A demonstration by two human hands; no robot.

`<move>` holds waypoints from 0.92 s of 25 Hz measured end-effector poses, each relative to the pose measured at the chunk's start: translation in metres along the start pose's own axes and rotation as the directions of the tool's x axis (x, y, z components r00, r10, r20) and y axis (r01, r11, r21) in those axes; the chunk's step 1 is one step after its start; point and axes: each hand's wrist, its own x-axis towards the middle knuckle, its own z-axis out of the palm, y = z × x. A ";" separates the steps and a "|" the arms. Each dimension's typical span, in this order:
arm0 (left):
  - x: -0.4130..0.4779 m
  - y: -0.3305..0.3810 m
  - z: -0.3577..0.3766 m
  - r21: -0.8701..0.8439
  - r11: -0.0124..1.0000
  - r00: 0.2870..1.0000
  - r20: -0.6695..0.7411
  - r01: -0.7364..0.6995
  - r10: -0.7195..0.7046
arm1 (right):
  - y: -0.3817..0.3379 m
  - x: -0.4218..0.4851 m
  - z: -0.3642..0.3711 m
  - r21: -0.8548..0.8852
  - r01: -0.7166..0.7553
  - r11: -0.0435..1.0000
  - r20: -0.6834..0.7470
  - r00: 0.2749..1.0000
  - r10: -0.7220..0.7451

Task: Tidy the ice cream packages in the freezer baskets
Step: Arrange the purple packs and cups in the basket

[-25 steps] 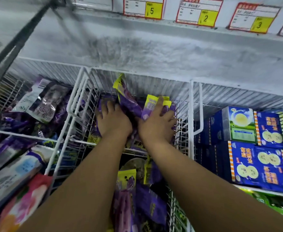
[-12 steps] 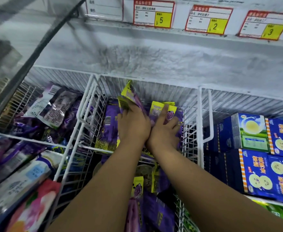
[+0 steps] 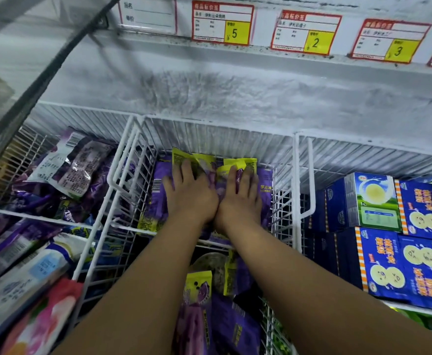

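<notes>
Both hands lie flat, side by side, on the purple and yellow ice cream packages (image 3: pixel 158 183) at the far end of the middle basket (image 3: pixel 122 160). The left hand (image 3: pixel 189 193) and right hand (image 3: pixel 243 198) each show an open grip, fingers straight, pressing down and clasping nothing. The step would go best with even, gentle pressure, so the pile settles level against the basket's far side without crushing the soft wrappers

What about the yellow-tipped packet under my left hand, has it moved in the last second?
Yes. The yellow-tipped packet sank away from the basket's back rim, from standing up to lying flat under the left hand.
</notes>
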 end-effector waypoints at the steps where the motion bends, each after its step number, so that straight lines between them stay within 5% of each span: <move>1: 0.001 -0.001 0.001 -0.005 1.000 1.000 -0.016 0.023 -0.023 | 0.000 0.001 0.001 -0.017 0.014 1.000 -0.003 1.000 -0.014; 5: 0.003 0.000 0.004 0.165 0.983 0.944 0.303 0.085 -0.132 | 0.001 0.003 0.005 -0.134 0.001 0.991 0.053 0.999 0.006; 7: 0.003 0.001 0.000 0.136 0.987 0.943 0.309 0.080 -0.119 | -0.001 -0.002 -0.002 -0.174 0.015 0.985 0.018 1.000 -0.012; 11: -0.026 0.001 -0.029 -0.160 0.987 0.995 -0.100 -0.007 -0.009 | -0.010 -0.035 -0.033 -0.266 0.128 0.956 -0.204 0.961 -0.185; 15: -0.116 -0.007 -0.035 -0.318 0.918 0.824 -0.566 -0.239 0.019 | -0.009 -0.117 -0.021 -0.192 0.196 0.962 -0.556 0.786 -0.272; 17: -0.163 -0.021 -0.019 -0.296 0.932 0.797 -0.603 -0.208 -0.013 | 0.000 -0.161 0.001 -0.187 0.221 0.957 -0.570 0.769 -0.289; 19: -0.200 -0.040 0.002 -0.291 0.956 0.851 -0.513 -0.049 -0.113 | 0.007 -0.198 0.027 -0.157 0.188 0.970 -0.523 0.817 -0.243; 21: -0.227 -0.058 0.022 -0.299 0.933 0.939 -0.215 0.199 -0.269 | 0.012 -0.220 0.056 -0.115 0.074 0.991 -0.390 0.914 -0.113; 23: -0.238 -0.070 0.038 -0.222 0.905 0.932 0.109 0.362 -0.346 | 0.015 -0.226 0.078 -0.030 -0.064 0.998 -0.171 0.984 0.058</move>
